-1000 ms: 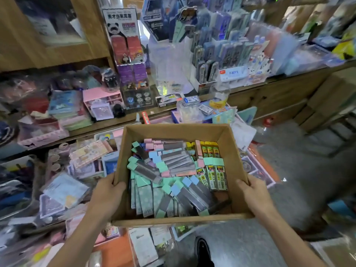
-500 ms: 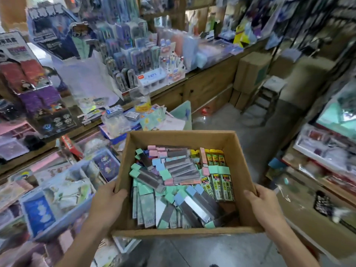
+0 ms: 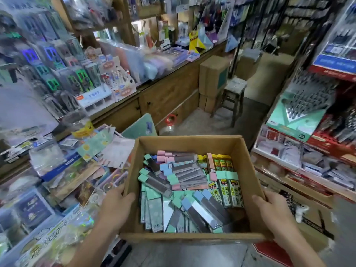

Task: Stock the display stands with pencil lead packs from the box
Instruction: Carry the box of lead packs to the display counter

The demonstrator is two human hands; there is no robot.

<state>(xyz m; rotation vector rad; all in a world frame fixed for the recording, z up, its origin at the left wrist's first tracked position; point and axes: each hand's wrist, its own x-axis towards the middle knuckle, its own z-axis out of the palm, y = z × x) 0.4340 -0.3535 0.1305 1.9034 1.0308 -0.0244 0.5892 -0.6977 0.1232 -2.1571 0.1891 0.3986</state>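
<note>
Head view: box [image 3: 192, 140] held between both hands.
Left hand [image 3: 115, 205]: grips the left wall.
Right hand [image 3: 275, 211]: grips the right wall.
Pencil lead packs [image 3: 185, 182]: heaped inside, midway between the hands, mostly pointing away.

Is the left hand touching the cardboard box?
Touching. The head view shows the left hand gripping the cardboard box, thumb on its left wall.

The left hand [image 3: 115, 206] grips the left wall of the brown cardboard box [image 3: 192, 238], thumb hooked over the rim. The right hand [image 3: 275, 211] grips the right wall likewise, both bare forearms [image 3: 92, 245] reaching forward.
</note>
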